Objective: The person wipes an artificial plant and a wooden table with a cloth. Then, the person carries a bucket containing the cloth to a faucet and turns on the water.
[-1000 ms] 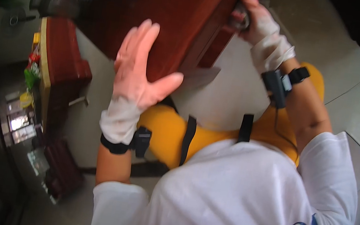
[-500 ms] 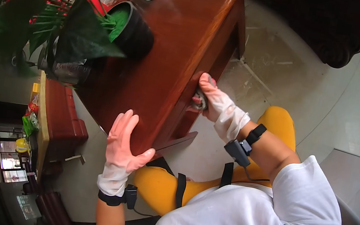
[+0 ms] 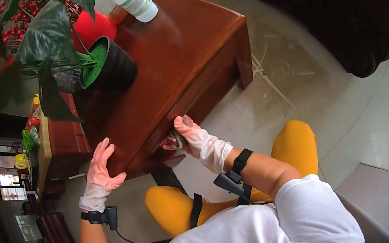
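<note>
Both hands wear thin whitish gloves that look pink over the fingers. My right hand (image 3: 191,137) is closed around a crumpled grey and reddish cloth (image 3: 176,140), which lies against the front side of the dark red wooden table (image 3: 175,52). At the table's near left corner, my left hand (image 3: 102,168) has its fingers spread, with nothing in it; whether it touches the edge cannot be made out. A black pot (image 3: 120,68) with a green-leaved plant stands on the tabletop.
A white bottle (image 3: 135,0) and a clear container (image 3: 100,1) are at the table's far end, near red berry sprigs (image 3: 22,18). Another red wooden cabinet (image 3: 65,138) stands at left. Carved dark furniture (image 3: 365,41) is at upper right.
My right hand with the cloth has moved down and left along the table's side. My left hand has also shifted down and left. The view has moved, showing more of the table and plant.
</note>
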### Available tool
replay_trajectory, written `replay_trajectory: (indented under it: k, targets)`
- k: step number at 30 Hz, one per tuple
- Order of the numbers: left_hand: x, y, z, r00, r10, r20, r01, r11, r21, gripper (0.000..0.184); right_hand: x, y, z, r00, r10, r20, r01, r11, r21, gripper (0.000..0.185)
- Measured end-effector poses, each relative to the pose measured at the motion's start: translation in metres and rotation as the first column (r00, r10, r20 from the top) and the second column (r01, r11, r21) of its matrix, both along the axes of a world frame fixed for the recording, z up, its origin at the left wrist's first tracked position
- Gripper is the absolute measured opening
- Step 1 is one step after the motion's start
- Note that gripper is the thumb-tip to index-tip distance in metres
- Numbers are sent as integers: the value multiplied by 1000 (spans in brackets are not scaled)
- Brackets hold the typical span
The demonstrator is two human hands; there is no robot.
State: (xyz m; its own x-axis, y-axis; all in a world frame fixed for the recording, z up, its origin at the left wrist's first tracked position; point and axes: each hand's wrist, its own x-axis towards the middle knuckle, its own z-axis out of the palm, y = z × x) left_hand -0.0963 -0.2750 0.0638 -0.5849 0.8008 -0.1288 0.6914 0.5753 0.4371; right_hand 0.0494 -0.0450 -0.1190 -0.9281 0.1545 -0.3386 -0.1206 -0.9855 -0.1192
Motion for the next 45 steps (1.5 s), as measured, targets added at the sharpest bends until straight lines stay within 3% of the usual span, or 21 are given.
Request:
replay_trajectory:
  k: [2, 4, 6, 7, 8, 10, 11, 13, 17, 22, 24, 25, 26, 27, 31, 34, 36, 38, 40, 44, 45]
  targets:
    - [-6, -3, 6, 999, 26, 44, -23, 998, -50, 86, -1, 0, 3, 999, 32, -43, -33, 999, -22, 16]
    - [-11, -6, 11, 1000, -3, -28, 0, 995, -104, 86, 1, 9, 7, 990, 76, -118, -77, 997, -1, 36]
    - [-12, -13, 13, 995, -32, -93, 17, 987, -159, 86, 5, 20, 14, 995, 11, 101, 1, 993, -119, 91]
    - [-12, -13, 12, 995, -35, -96, 21, 988, -150, 85, 9, 37, 11, 994, -33, 107, 43, 994, -96, 103]
    - [-11, -13, 10, 995, -39, -97, 25, 990, -142, 85, 10, 57, 11, 990, -105, 90, 108, 994, -32, 89]
    - [-12, -12, 10, 993, -47, -105, 32, 990, -140, 85, 28, 105, 23, 982, -184, 43, 177, 975, 131, 31]
    - [-12, -13, 9, 992, -59, -113, 42, 988, -146, 86, 39, 122, 39, 953, -264, 145, 238, 956, 173, 22]
    - [-11, -16, 7, 990, -65, -127, 48, 990, -135, 87, 62, 153, 34, 972, -224, 75, 201, 952, 232, 21]
    - [-14, -26, -12, 995, -22, -95, 20, 1000, -19, 89, 119, 170, 76, 970, -243, -12, 203, 782, 590, 37]
    - [-1, -8, -15, 997, 40, -63, -36, 997, 65, 93, 115, 173, 133, 769, -590, -246, 466, 254, 848, 38]
    - [-11, -2, -23, 940, -79, -332, 34, 990, -138, 95, 92, 165, 109, 820, -465, -335, 437, 130, 890, 44]
    - [-12, 1, -24, 938, -88, -336, 44, 990, -135, 95, 82, 165, 130, 821, -367, -437, 272, -422, 865, 44]
    - [-12, 3, -24, 907, -130, -400, 69, 984, -165, 96, 70, 163, 152, 851, -240, -467, 57, -842, 536, 45]
    - [-13, 3, -25, 871, -175, -458, 92, 976, -199, 96, 53, 146, 146, 858, -242, -452, 2, -880, 476, 43]
    - [-18, -3, -35, 884, -160, -438, 134, 987, -91, 100, 26, 162, 133, 913, -242, -329, -36, -849, 526, 37]
    - [1, 18, -28, 883, -119, -455, 36, 982, -187, 103, 22, 204, 122, 799, -400, -449, -85, -814, 574, 34]
    - [15, 55, -27, 915, -190, -355, 189, 981, -35, 101, 15, 224, 105, 678, -488, -550, -112, -807, 579, 36]
    - [24, 99, -24, 772, -405, -491, 447, 894, -34, 97, 20, 233, 105, 671, -518, -531, -32, -735, 677, 38]
    - [22, 130, -26, 745, -463, -480, 509, 860, -39, 95, 11, 241, 92, 579, -506, -639, 65, -753, 655, 38]
    - [21, 167, -24, 718, -513, -470, 547, 834, -75, 97, 23, 245, 94, 632, -455, -628, 166, -712, 682, 40]
    - [22, 171, -22, 714, -519, -469, 550, 831, -83, 97, 27, 244, 96, 617, -447, -648, 290, -637, 715, 38]
